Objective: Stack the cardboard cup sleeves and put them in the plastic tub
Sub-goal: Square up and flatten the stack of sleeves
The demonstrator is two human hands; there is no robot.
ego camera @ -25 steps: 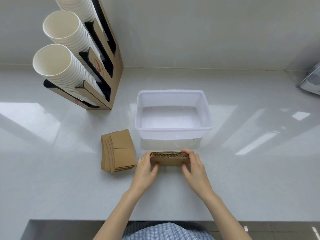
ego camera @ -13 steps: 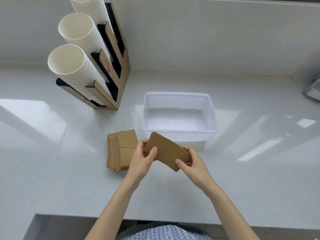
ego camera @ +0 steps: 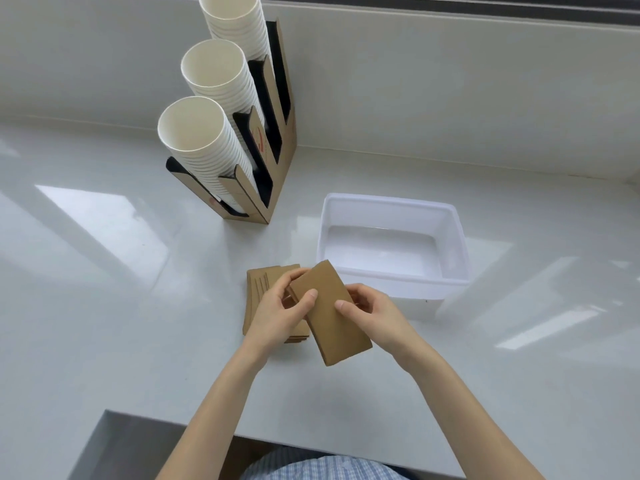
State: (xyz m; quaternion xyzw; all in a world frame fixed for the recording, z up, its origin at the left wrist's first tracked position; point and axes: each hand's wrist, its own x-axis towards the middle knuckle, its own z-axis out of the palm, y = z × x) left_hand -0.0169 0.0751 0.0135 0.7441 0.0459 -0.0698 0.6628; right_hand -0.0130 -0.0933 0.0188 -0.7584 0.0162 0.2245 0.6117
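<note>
1. Cup dispenser [ego camera: 273, 147]: stands far left on the counter [ego camera: 104, 306], holding three columns of white paper cups [ego camera: 201, 133]. It plays no part in this step; keep the work clear of it.
2. Loose sleeve pile [ego camera: 258, 292]: lies flat on the counter just left of the hands, partly hidden under the left hand. Its edges are fanned, not squared.
3. Left hand [ego camera: 280, 313]: grasps the far left edge of the held sleeve stack [ego camera: 329, 313], thumb on top, fingers below.
4. Held sleeve stack: raised off the counter and tilted, long axis running near to far, between both hands.
5. Right hand [ego camera: 370, 310]: grips the right edge of the same stack, thumb on the top face.
6. Plastic tub [ego camera: 453, 244]: sits just right and far of the hands, and shows no sleeves inside.
7. Recommended procedure: keep opposing pressure on both edges so no sleeve slips out. Add the loose pile before transfer. Lower the stack flat into the tub; release only once it rests on the floor.
</note>
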